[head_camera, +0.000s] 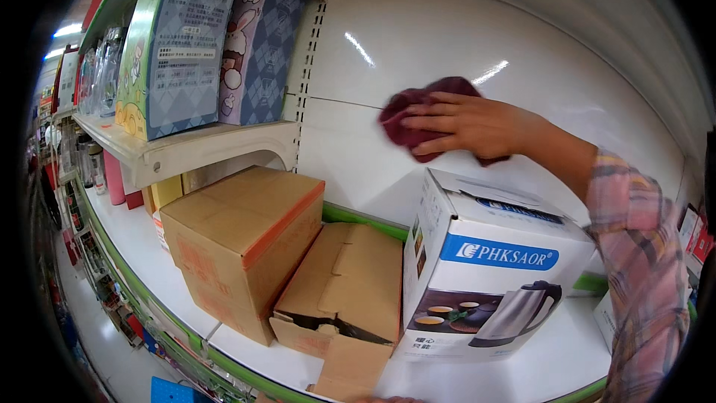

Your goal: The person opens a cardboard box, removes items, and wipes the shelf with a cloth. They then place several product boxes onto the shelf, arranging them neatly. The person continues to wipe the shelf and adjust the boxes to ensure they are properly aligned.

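My right hand [458, 126] presses a crumpled maroon cloth [400, 123] against the glossy white back panel [358, 28] of a shop shelf. Below that forearm stands a white electric kettle box [492, 291] with a blue label and a kettle picture. Beside it lies a low cardboard carton [358, 268], its front flap torn and hanging down. A taller taped cardboard carton [246, 224] stands to its left. Only a sliver of my left hand [391, 400] shows at the bottom edge, by the shelf front; its grip is hidden.
At the upper left, a bracketed shelf [218, 143] juts out, bearing tall patterned gift boxes [184, 45] and clear bottles [109, 73]. A green strip [224, 366] edges the lower shelf. A blue plastic object [173, 390] is on the floor side.
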A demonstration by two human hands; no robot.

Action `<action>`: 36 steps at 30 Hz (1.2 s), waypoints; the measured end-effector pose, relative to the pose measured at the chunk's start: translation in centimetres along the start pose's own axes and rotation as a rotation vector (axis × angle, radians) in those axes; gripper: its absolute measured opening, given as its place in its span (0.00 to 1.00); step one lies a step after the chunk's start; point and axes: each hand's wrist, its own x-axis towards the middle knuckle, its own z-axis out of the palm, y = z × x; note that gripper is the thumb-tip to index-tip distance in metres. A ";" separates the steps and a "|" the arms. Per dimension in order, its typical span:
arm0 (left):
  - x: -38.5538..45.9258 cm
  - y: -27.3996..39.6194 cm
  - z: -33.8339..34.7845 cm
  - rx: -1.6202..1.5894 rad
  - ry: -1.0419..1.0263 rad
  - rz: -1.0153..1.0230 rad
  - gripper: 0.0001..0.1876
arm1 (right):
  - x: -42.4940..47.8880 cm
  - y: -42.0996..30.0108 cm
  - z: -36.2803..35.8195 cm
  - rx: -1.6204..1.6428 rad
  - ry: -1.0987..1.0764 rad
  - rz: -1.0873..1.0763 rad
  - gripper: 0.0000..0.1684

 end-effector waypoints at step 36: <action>0.3 1.8 0.1 0.064 -0.155 -0.129 0.04 | -35.5 -2.5 10.2 -0.172 0.638 1.314 0.26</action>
